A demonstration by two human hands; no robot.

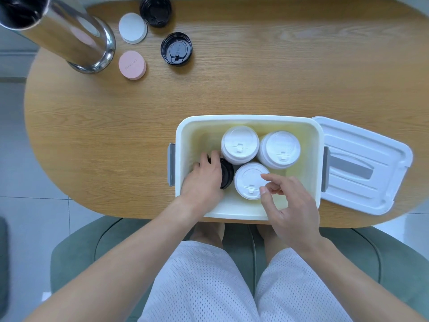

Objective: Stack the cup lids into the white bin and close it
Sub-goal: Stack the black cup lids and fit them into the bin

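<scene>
Step in hand: the left hand [204,175] is gripping a stack of black plastic cup lids [226,173] and lowering it into the white rectangular plastic bin [183,135]; it should be seated flat in the free corner.
Right hand: the right hand [287,205] is hovering, fingers loosely curled, holding nothing.
Bin contents: three stacks of white cup lids [240,145] are standing beside the black ones.
Bin place: at the tabletop's [255,77] near edge.
Bin cover: the white cover [362,163] is lying just beside, right.
Remaining: two black lids [176,48] are waiting near the far left corner.

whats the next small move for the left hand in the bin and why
Probably let go and lift out: the left hand grips the black lid stack already low inside the white bin, and two black lids remain on the table.
</scene>
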